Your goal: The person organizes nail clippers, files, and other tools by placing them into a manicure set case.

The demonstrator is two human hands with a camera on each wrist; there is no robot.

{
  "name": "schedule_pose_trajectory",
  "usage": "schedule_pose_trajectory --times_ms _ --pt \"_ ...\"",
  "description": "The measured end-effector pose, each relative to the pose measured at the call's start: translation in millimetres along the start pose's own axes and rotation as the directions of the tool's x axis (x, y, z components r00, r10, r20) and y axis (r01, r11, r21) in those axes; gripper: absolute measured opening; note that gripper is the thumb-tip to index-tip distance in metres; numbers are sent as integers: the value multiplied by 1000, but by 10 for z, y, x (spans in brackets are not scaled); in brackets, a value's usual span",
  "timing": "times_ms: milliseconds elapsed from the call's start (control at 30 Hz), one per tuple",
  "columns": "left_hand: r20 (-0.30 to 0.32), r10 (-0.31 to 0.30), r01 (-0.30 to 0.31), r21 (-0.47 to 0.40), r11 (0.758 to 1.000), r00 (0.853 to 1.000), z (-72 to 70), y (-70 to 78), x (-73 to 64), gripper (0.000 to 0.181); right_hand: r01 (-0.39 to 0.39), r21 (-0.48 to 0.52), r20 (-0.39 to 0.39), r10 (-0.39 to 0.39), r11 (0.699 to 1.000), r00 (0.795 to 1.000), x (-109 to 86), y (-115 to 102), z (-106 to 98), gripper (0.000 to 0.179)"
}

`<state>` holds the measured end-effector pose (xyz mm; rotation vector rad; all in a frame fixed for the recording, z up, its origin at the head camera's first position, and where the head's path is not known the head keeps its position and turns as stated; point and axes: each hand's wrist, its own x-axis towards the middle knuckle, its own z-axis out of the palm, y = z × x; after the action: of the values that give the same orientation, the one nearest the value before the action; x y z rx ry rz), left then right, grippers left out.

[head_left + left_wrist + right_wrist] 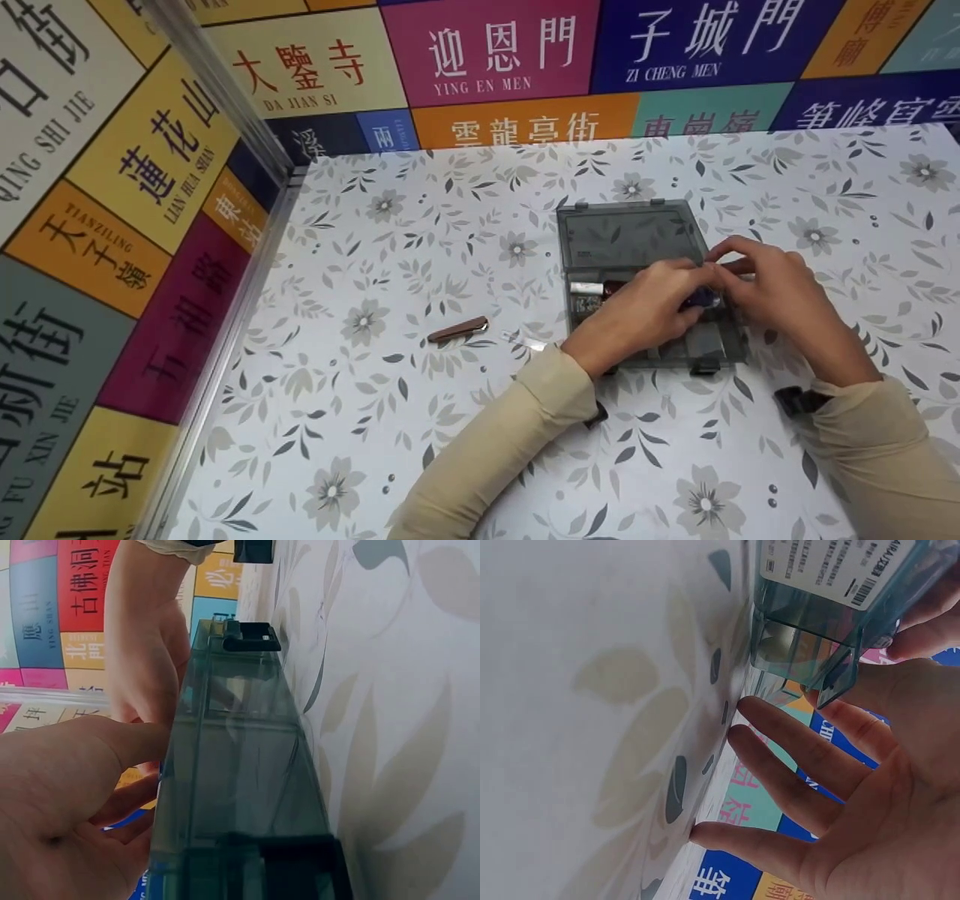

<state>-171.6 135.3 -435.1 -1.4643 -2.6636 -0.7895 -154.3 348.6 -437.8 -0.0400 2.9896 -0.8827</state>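
A smoky clear plastic box (709, 349) lies open on the floral table, its lid (630, 236) folded flat behind it. Both hands meet over the box's middle. My left hand (686, 289) curls its fingers round a small blue item (705, 300). My right hand (731, 277) pinches the same item's other end with thumb and forefinger; its other fingers (802, 757) spread straight beside the box (817, 607). In the left wrist view the box wall (240, 765) fills the centre, with my left hand (67, 817) beside it and a blue edge (127, 821) between the fingers.
A small brown stick (459, 328) lies on the table left of the box, with a small clear piece (525, 341) beside it. A white-capped item (587, 288) sits in the box's left compartment. Walls of coloured sign panels (150, 225) close the table's left and far sides.
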Motion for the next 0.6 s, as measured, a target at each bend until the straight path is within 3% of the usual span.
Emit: schedule_pose_trajectory --times_ms 233,600 --pt "-23 5 -6 -4 1000 1000 50 8 17 31 15 0 -4 -15 1000 1000 -2 -8 4 39" --pt "31 -41 38 83 996 999 -16 63 -45 34 15 -7 -24 -15 1000 1000 -9 0 19 29"
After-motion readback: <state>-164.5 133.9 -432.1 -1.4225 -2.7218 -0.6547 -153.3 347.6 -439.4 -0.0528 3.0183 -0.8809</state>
